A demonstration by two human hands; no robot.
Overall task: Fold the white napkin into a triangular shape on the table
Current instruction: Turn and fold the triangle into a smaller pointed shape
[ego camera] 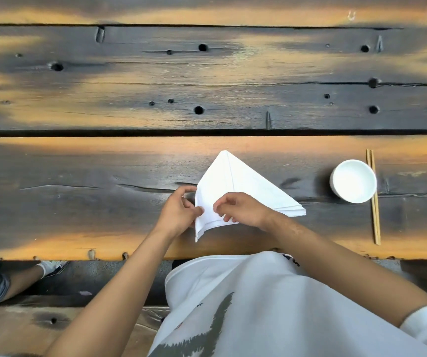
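Observation:
A white napkin point(235, 184) lies on the dark wooden table point(104, 202) near its front edge, folded into a rough triangle with one tip pointing away and layered edges at the right corner. My left hand point(179, 212) pinches the napkin's left edge between thumb and fingers. My right hand point(240, 208) rests on the lower middle of the napkin, fingers curled and pinching the cloth close to the left hand. The part of the napkin under both hands is hidden.
A white bowl point(353, 180) stands to the right of the napkin, with a pair of wooden chopsticks point(374, 199) lying beside and partly under it. Another person's leg and shoe point(50, 267) show below the table edge at the left.

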